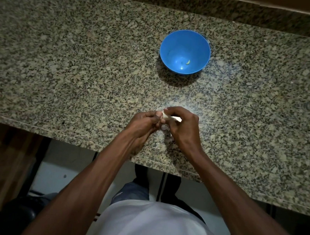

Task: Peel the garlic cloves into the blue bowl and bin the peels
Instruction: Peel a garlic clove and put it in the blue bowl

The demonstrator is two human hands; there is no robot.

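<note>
- Lower left of the frame: a dark, rounded object sits on the floor beside the wooden cabinet side; too dim to say what it is.
- Lower centre, just left of the middle: the left hand is over the near part of the speckled granite table, its fingers curled in and pinching the garlic clove from the left.
- The garlic clove shows pale and small between the two hands, mostly covered by them.
- Beneath the hands, a few pale peel scraps lie on the table near its front edge.
- Just right of the middle: the right hand meets the left one, fingers bent tight onto the same clove, with a white strip of peel sticking out under them.
- Upper centre, well apart from the hands: the blue bowl stands upright on the table, with a small yellowish piece lying at its bottom.
- Bottom centre: the person's white shirt fills the frame's lower edge.
</note>
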